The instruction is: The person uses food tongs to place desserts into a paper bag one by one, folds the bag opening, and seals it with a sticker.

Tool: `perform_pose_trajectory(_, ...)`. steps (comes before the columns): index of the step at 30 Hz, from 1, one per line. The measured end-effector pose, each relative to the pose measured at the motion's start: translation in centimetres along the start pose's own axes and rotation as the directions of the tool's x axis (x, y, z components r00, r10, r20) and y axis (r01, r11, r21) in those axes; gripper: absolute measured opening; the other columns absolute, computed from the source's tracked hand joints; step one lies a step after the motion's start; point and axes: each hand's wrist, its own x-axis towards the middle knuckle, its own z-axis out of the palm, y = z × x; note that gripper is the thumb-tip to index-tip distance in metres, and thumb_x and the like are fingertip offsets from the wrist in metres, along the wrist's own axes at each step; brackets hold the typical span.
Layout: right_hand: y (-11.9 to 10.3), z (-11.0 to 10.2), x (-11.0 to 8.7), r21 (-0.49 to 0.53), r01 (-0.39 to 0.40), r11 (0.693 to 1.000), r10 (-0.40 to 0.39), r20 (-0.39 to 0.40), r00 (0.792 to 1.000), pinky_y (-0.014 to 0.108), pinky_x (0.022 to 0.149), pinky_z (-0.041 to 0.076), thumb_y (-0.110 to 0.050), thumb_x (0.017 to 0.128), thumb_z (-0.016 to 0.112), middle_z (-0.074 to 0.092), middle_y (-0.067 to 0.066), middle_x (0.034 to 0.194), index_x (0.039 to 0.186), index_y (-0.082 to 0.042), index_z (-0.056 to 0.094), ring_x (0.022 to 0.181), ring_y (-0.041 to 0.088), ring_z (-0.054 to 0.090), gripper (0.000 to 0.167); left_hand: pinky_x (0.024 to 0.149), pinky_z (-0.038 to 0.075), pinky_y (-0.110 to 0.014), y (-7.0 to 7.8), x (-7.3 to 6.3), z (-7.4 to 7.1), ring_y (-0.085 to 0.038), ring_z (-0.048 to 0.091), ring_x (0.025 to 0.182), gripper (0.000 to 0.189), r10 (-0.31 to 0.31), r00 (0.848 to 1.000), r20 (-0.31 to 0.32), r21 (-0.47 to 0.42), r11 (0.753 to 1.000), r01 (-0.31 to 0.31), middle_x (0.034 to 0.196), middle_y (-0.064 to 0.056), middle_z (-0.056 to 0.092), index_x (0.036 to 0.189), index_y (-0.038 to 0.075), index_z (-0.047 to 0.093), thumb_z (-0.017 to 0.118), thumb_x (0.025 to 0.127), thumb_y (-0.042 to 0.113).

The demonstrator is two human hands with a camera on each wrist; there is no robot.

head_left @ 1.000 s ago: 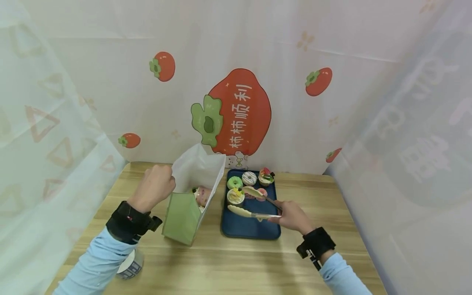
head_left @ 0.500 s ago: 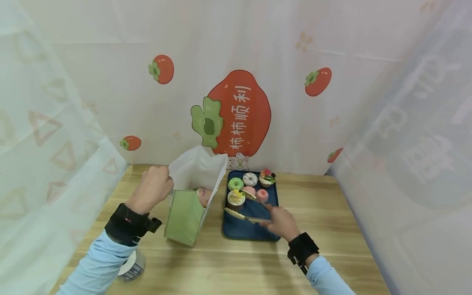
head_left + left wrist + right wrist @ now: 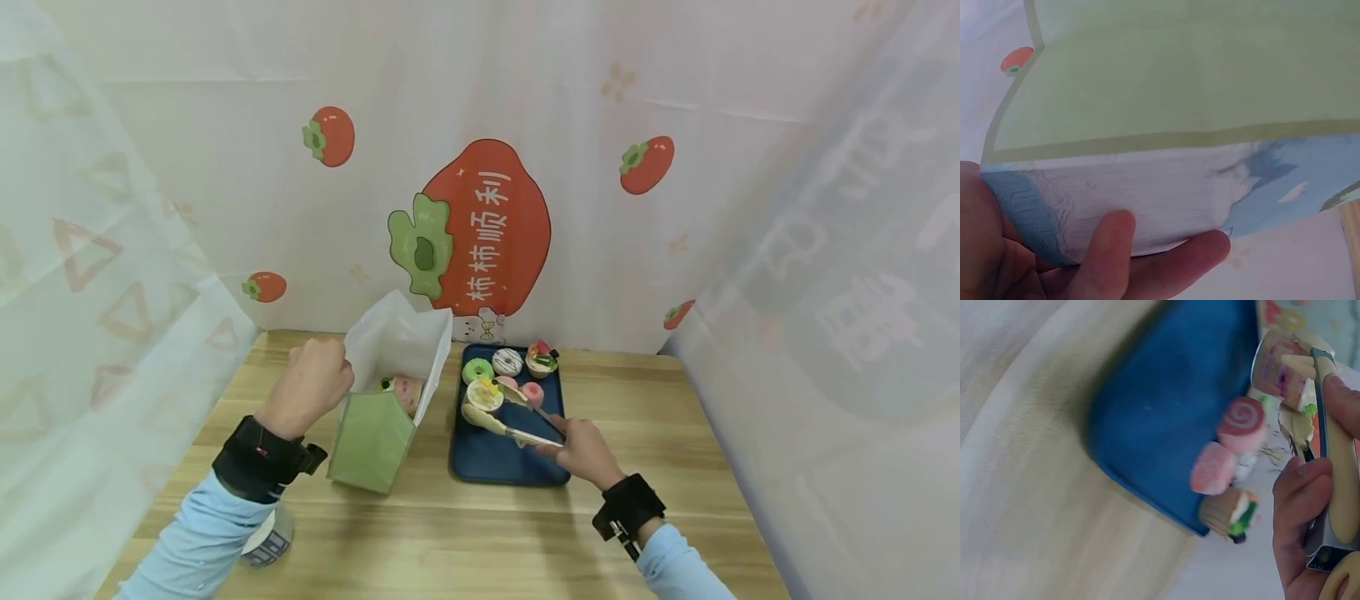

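My left hand pinches the upper edge of a green and white paper bag, thumb and fingers on either side of its wall in the left wrist view. Inside the bag's open mouth shows a pink dessert cup. My right hand grips cream-tipped metal tongs. The tong tips lie on both sides of a cupcake with yellow topping, over the left part of a blue tray. In the right wrist view this cupcake sits between the tong arms.
On the tray are a green donut, a white striped donut, a fruit-topped cupcake and pink rolls. A white and blue paper roll or cup stands near my left forearm. A printed curtain rises behind the table.
The tongs' tips have closed in on the yellow-topped cupcake, which has shifted slightly. My right hand moved left, then slightly back right. My left hand stays at the bag's edge.
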Motion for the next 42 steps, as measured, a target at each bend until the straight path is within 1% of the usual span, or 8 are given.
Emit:
perform_pose_trajectory(5,-1.0,-3.5,-0.4,0.123,0.005,0.992,-0.006,0.011,1.0,0.022,0.045,0.024,-0.018,0.086,0.08,0.041,-0.008,0.057,0.13,0.014,0.06,0.045,0.003,0.029,0.058,0.047,0.038,-0.039,0.0,-0.2,0.3,-0.019,0.038,0.05,0.027,0.033,0.999,0.0,0.026,0.999,-0.033,0.057,0.0,0.034,0.057,0.007,0.044,0.049,0.079,-0.008)
perform_pose_trajectory(11,-3.5,-8.9,-0.3,0.232,0.023,0.972,-0.028,0.016,0.999,0.023,0.046,0.027,-0.015,0.088,0.078,0.041,-0.005,0.06,0.132,0.014,0.058,0.047,0.005,0.031,0.056,0.047,0.043,-0.041,0.1,-0.3,0.5,-0.021,0.047,0.05,0.02,0.043,0.999,0.023,0.017,0.999,-0.043,0.057,-0.004,0.045,0.063,0.001,0.051,0.051,0.08,-0.007)
perform_pose_trajectory(16,-6.3,-12.9,0.2,0.203,0.057,0.978,-0.058,0.002,0.998,0.025,0.048,0.031,-0.02,0.089,0.078,0.048,-0.002,0.063,0.131,0.004,0.064,0.049,0.009,0.039,0.05,0.048,0.048,-0.042,0.4,-0.4,0.5,-0.023,0.054,0.052,0.011,0.008,0.998,0.064,-0.006,1.0,-0.008,0.061,-0.009,0.054,0.073,-0.007,0.058,0.053,0.083,-0.006)
perform_pose_trajectory(21,-9.7,-16.2,1.9,0.185,0.093,0.978,-0.114,0.102,0.988,0.028,0.048,0.03,-0.023,0.093,0.075,0.051,0.001,0.066,0.141,-0.002,0.058,0.048,0.014,0.036,0.055,0.047,0.046,-0.04,0.7,-0.4,0.6,-0.023,0.052,0.051,0.012,0.013,0.997,0.07,-0.001,1.0,-0.013,0.06,-0.008,0.052,0.073,-0.006,0.059,0.054,0.084,-0.006)
perform_pose_trajectory(25,-12.8,-17.8,4.0,0.108,0.184,0.977,-0.2,0.175,0.964,0.028,0.05,0.027,-0.02,0.091,0.076,0.053,0.0,0.068,0.137,-0.002,0.061,0.049,0.013,0.034,0.051,0.045,0.044,-0.036,0.8,-0.4,0.6,-0.02,0.049,0.049,0.014,0.031,0.998,0.059,-0.006,0.999,-0.031,0.058,-0.006,0.05,0.07,-0.005,0.058,0.054,0.084,-0.008)
perform_pose_trajectory(34,-18.9,-17.4,8.9,-0.118,0.375,0.919,-0.309,0.373,0.875,0.029,0.054,0.033,-0.021,0.086,0.081,0.066,0.0,0.077,0.113,-0.004,0.073,0.056,0.013,0.051,0.033,0.045,0.048,-0.033,1.3,-0.5,0.4,-0.019,0.054,0.05,0.011,-0.021,0.995,0.099,-0.035,0.999,0.024,0.063,-0.011,0.057,0.078,-0.01,0.062,0.055,0.085,-0.007)
perform_pose_trajectory(38,-21.6,-15.6,10.6,-0.253,0.386,0.887,-0.243,0.457,0.856,0.027,0.052,0.029,-0.026,0.085,0.082,0.049,-0.002,0.062,0.097,-0.007,0.075,0.051,0.012,0.04,0.023,0.043,0.047,-0.031,1.3,-0.6,0.5,-0.019,0.055,0.049,0.01,-0.04,0.993,0.107,-0.052,0.998,0.045,0.064,-0.013,0.058,0.08,-0.011,0.062,0.054,0.086,-0.007)
perform_pose_trajectory(42,-24.0,-13.3,12.1,-0.405,0.381,0.831,-0.155,0.49,0.858,0.027,0.053,0.03,-0.028,0.084,0.081,0.044,-0.003,0.064,0.091,-0.009,0.07,0.057,0.014,0.041,0.023,0.041,0.044,-0.028,1.3,-0.7,0.6,-0.018,0.052,0.047,0.01,-0.06,0.991,0.117,-0.065,0.996,0.068,0.061,-0.01,0.054,0.08,-0.01,0.06,0.054,0.087,-0.005)
